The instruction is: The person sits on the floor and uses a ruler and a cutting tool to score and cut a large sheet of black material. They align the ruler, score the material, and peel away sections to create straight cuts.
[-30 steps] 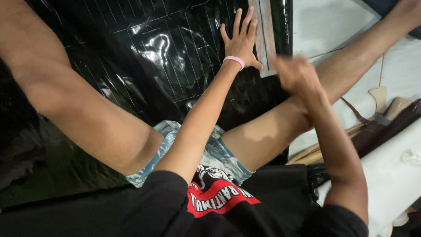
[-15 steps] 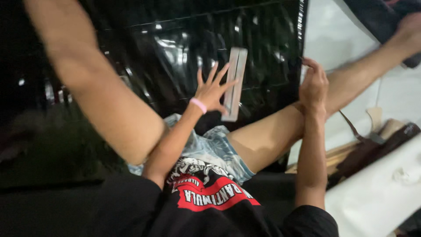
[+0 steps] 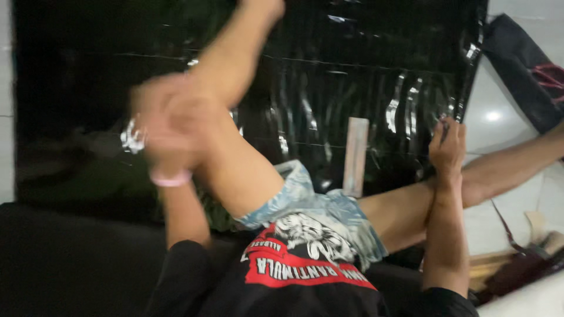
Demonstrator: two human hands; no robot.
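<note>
Left hand (image 3: 167, 126): blurred over the left knee, grip impossible to tell.
Right hand (image 3: 447, 147): pinching the black plastic sheet (image 3: 352, 64) at its right edge.
Wooden strip (image 3: 356, 156): lying on the sheet, untouched.
Progress: sheet spread flat on the floor.

A pale tiled floor (image 3: 499, 126) is seen at the right, and most of it is covered by a glossy black plastic sheet (image 3: 364, 76) spread flat. A narrow pale wooden strip (image 3: 355, 155) is laid upright on the sheet near its lower edge. A dark bag (image 3: 526, 70) is set on the tiles just beside the sheet's right edge, and wooden pieces (image 3: 537, 226) are left at lower right.
</note>
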